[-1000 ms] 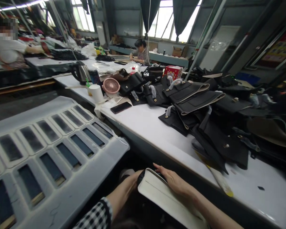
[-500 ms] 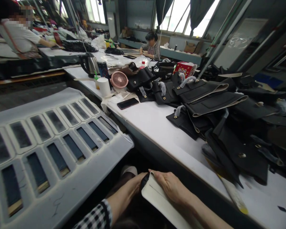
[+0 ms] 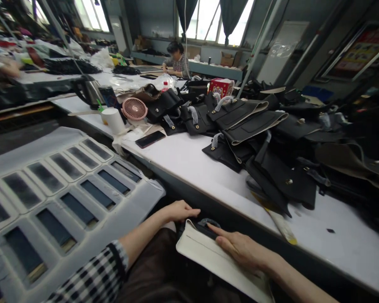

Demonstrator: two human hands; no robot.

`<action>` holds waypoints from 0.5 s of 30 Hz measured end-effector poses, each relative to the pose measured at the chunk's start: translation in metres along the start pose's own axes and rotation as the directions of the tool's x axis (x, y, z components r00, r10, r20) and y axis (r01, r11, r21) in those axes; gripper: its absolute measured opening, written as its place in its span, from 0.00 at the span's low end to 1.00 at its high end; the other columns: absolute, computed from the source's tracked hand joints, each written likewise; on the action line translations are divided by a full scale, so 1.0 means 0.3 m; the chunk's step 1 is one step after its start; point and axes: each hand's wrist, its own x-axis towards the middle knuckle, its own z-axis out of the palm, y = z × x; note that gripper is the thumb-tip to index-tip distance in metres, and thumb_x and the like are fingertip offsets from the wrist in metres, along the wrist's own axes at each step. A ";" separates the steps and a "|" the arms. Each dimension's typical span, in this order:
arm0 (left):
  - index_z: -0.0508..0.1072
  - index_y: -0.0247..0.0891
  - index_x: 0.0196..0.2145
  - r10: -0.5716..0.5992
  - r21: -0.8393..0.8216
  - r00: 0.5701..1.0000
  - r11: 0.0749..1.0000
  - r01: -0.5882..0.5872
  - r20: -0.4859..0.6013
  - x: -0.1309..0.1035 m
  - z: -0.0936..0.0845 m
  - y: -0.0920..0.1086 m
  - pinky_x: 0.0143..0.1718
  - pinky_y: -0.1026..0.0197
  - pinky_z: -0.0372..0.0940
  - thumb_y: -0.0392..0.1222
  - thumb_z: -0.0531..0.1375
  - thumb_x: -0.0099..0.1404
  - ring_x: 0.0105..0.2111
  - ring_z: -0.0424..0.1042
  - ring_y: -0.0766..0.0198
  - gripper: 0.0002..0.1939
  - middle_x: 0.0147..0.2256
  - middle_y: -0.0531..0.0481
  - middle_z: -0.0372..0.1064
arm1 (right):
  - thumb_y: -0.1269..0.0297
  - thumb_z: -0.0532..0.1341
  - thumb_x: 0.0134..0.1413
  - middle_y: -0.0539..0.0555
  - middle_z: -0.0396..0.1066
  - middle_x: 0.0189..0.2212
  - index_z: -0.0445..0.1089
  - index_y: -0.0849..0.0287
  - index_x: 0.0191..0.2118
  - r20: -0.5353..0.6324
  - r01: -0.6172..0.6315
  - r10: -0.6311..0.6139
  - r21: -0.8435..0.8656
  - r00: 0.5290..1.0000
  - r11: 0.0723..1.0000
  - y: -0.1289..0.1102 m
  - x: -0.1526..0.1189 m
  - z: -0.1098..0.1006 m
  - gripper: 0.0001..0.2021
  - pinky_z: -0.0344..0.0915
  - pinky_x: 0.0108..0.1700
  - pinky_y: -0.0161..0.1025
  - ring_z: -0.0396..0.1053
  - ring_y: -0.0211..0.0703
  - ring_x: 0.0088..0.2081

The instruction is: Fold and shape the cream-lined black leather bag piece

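A cream-backed leather piece [image 3: 214,259] with a dark edge and a wrapped handle lies tilted over my lap, below the table's front edge. My right hand [image 3: 243,248] rests along its upper right side, fingers stretched toward the handle, thumb on the cream face. Just beyond the piece's upper left corner is my left hand [image 3: 183,210], its index finger pointing right and the other fingers curled; whether it pinches anything is hidden. Several black bags [image 3: 281,176] with wrapped handles and gold clasps are heaped on the white table [image 3: 183,155].
A grey padded board [image 3: 113,227] with rows of slots stands at the left. On the table are a phone [image 3: 150,139], a pink fan [image 3: 134,109], a white roll [image 3: 113,120], a kettle [image 3: 90,91] and a red box [image 3: 221,87]. A person [image 3: 177,63] sits at the far side.
The view has turned to the right. My left hand has come off the piece's corner and lies above it. My right hand has slid along the edge, and the wrapped handle now shows.
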 end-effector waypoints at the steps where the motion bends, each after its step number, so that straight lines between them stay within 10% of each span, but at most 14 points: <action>1: 0.81 0.36 0.36 0.047 0.027 0.998 0.998 -0.048 0.051 -0.014 -0.018 0.031 0.29 0.63 0.60 0.65 0.59 0.56 0.25 0.67 0.65 0.28 0.22 0.54 0.71 | 0.45 0.42 0.65 0.56 0.62 0.62 0.48 0.42 0.67 0.013 -0.012 0.011 0.020 1.000 1.000 0.025 -0.032 -0.008 0.28 0.61 0.59 0.56 0.65 0.58 0.59; 10: 0.83 0.44 0.34 0.149 0.314 0.964 0.925 -0.214 0.219 -0.098 -0.037 0.176 0.33 0.65 0.60 0.48 0.63 0.53 0.31 0.71 0.63 0.12 0.28 0.54 0.77 | 0.48 0.46 0.65 0.50 0.63 0.61 0.56 0.44 0.64 0.026 -0.011 0.007 0.157 1.000 0.988 0.160 -0.199 -0.038 0.25 0.56 0.63 0.51 0.62 0.52 0.61; 15: 0.76 0.39 0.19 0.185 0.445 0.956 0.854 -0.270 0.226 -0.096 0.003 0.202 0.20 0.64 0.45 0.48 0.58 0.56 0.18 0.50 0.70 0.15 0.15 0.58 0.52 | 0.53 0.50 0.62 0.51 0.73 0.53 0.65 0.40 0.59 -0.064 -0.033 0.044 0.158 0.997 0.987 0.093 -0.194 -0.027 0.21 0.65 0.53 0.50 0.71 0.54 0.52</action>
